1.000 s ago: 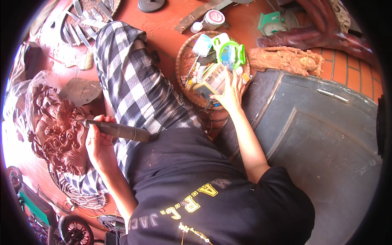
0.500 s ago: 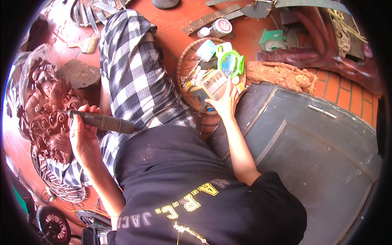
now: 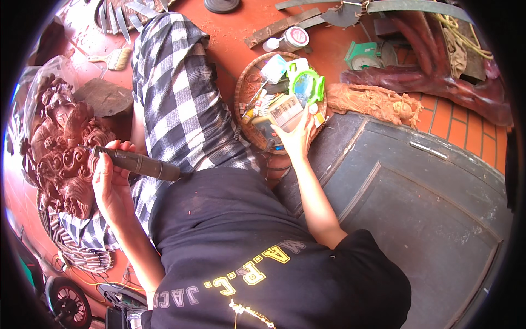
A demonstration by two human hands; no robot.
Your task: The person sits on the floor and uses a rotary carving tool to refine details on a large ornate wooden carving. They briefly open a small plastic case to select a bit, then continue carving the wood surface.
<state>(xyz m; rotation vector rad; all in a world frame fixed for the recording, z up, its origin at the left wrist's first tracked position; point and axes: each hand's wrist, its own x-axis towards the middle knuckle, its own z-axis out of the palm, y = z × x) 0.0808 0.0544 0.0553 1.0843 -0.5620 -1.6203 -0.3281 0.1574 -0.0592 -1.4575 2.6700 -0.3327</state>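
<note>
My left hand (image 3: 109,178) is closed around a dark rotary tool handpiece (image 3: 143,164), held level with its tip pointing left. The tip lies close to a reddish-brown wood carving (image 3: 63,151) full of curls; whether it touches cannot be told. On the right, my right hand (image 3: 298,134) reaches over a round woven basket (image 3: 239,93). Its thumb and fingers span a small beige box (image 3: 285,111) that sits in the basket. A bright green ring-shaped item (image 3: 303,85) and a pale blue-and-white container (image 3: 274,68) lie beside the box, among several small items.
To the right lies a large dark wooden panel (image 3: 416,203), with a lighter wood carving (image 3: 378,103) along its far edge. Beyond stand a green scale (image 3: 364,55) and a lidded jar (image 3: 296,38). A brush (image 3: 114,59) and a wood block (image 3: 104,97) lie at left.
The surroundings have shifted slightly to the left in the picture. Both hands keep their holds, and the handpiece stays beside the carving.
</note>
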